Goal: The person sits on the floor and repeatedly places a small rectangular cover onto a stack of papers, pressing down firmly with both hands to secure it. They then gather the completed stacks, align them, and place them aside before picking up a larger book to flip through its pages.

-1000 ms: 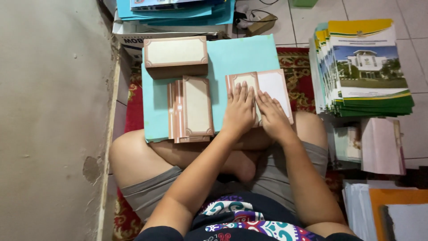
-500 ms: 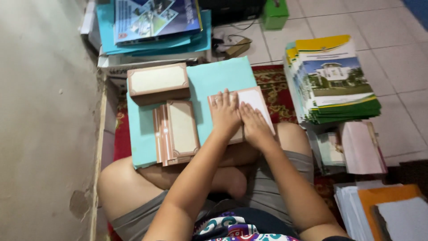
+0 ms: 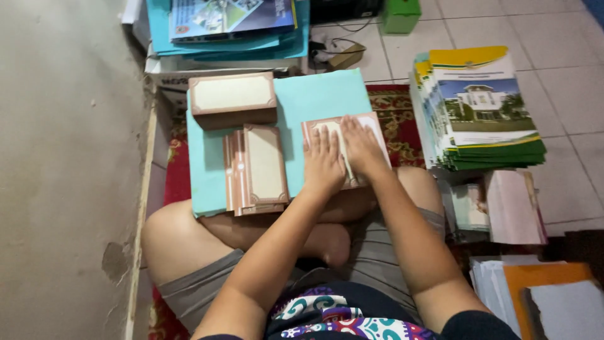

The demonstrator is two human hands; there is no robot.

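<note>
Left hand (image 3: pixel 324 160) flat, fingers together and extended, palm pressed down on folded brown-bordered card (image 3: pixel 345 150); nothing grasped. Right hand (image 3: pixel 363 146) likewise flat and open, pressing the same card just beside the left, fingertips pointing away from body. Both forearms reaching forward over crossed legs. Card lying on turquoise board (image 3: pixel 314 101) resting across the lap. Fanned stack of similar cards (image 3: pixel 258 167) to the left on the board; thick block of cards (image 3: pixel 233 99) at far-left corner. Pile of green-edged booklets (image 3: pixel 481 107) on floor, right.
</note>
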